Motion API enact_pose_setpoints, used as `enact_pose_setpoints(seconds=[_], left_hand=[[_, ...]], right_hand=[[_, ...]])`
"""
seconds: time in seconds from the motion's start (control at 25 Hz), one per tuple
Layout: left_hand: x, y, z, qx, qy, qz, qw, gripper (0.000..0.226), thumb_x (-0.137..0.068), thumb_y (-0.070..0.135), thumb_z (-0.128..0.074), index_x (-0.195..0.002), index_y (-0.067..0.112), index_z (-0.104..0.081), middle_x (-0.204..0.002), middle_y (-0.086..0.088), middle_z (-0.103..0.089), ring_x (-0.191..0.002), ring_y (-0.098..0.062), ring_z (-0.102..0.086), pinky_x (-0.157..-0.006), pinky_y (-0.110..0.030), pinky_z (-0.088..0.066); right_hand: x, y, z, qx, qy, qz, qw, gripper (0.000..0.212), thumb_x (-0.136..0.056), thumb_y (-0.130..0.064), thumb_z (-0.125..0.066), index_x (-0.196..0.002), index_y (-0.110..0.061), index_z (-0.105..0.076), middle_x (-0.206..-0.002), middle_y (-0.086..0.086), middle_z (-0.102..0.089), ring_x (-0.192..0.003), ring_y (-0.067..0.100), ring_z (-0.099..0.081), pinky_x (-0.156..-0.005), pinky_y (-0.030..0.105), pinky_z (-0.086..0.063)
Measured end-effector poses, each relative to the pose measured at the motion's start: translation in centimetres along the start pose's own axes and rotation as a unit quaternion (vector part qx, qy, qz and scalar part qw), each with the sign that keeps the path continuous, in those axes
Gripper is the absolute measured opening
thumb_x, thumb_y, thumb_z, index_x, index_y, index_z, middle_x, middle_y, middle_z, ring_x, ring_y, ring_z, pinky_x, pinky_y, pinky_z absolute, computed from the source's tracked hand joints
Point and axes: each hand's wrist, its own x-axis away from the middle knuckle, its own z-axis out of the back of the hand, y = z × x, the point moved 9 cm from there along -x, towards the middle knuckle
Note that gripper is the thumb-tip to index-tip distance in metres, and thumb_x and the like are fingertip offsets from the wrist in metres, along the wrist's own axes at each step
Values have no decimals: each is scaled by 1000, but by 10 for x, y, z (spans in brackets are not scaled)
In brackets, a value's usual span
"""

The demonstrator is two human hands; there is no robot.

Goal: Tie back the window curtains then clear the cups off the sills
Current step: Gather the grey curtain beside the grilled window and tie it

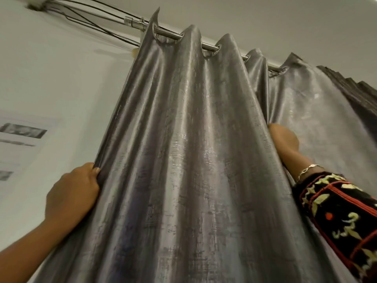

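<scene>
The grey woven-cloth curtain [183, 150] has a glossy, slubbed sheen. It hangs from a smooth polished metal rod [208, 45] by metal eyelets. The black embroidered cloth sleeve [338, 217] looks matt, beside a shiny metal bracelet [306, 172]. The wall [51, 78] looks matt.

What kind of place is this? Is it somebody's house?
Probably a room in a home, though I can't be sure. A long grey curtain hangs from a metal rod just under a white ceiling, and papers are stuck on the wall at the left.
</scene>
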Motion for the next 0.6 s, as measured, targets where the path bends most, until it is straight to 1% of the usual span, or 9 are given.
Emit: enact_pose_setpoints(seconds=[0.08,0.2,0.24,0.28,0.36,0.4,0.52,0.6], left_hand=[[0,-2,7,-8,4,-5,1000,32,-97,24,-35,-68,14,-44,-70,-7,-46,-68,-27,-43,-62,-35,-35],[-2,-5,16,-7,11,-14,1000,34,-97,23,-35,-64,16,-40,-66,-5,-44,-65,-27,-43,-59,-34,-32],[-3,-6,18,-8,12,-16,1000,34,-97,22,-35,-63,16,-39,-66,-5,-44,-66,-27,-43,-59,-34,-32],[-4,-7,20,-8,12,-18,1000,34,-97,22,-36,-64,16,-39,-65,-5,-44,-66,-28,-44,-60,-34,-33],[-6,-8,24,-12,19,-26,999,34,-97,21,-36,-64,15,-40,-62,-3,-42,-65,-27,-44,-59,-34,-33],[-7,-9,26,-16,25,-28,999,33,-97,21,-36,-65,15,-40,-62,-2,-41,-65,-27,-44,-59,-34,-34],[-9,-13,30,-33,37,-34,998,33,-97,22,-35,-68,11,-44,-60,-3,-43,-61,-27,-45,-55,-32,-33],[-9,-12,31,-35,40,-40,998,33,-97,21,-35,-67,11,-44,-58,-1,-42,-56,-25,-43,-53,-31,-31]], right_hand=[[7,-29,-6,-50,-7,15,999,41,-97,-14,-25,-119,8,-52,-130,25,-50,-118,37,-46,-93,36,-35],[25,-76,-24,-113,-36,25,993,45,-100,-24,-24,-128,3,-48,-136,21,-46,-124,34,-43,-92,32,-34],[35,-96,-35,-128,-52,41,990,46,-100,-25,-25,-130,2,-46,-138,20,-45,-126,34,-41,-93,31,-33],[46,-118,-46,-131,-70,64,987,45,-100,-23,-25,-132,3,-44,-138,21,-44,-127,34,-41,-96,33,-33],[71,-159,-62,-126,-87,112,982,40,-99,-12,-25,-129,6,-45,-136,23,-45,-125,37,-42,-102,37,-33],[82,-175,-65,-119,-85,134,980,39,-98,-9,-26,-128,5,-46,-135,23,-46,-124,37,-43,-101,38,-34],[88,-196,-68,-47,-64,201,976,36,-94,-5,-29,-123,2,-49,-130,22,-51,-118,38,-47,-93,37,-39],[78,-181,-67,-1,-59,220,974,32,-94,-8,-33,-118,2,-51,-125,22,-54,-113,38,-51,-86,37,-41]])
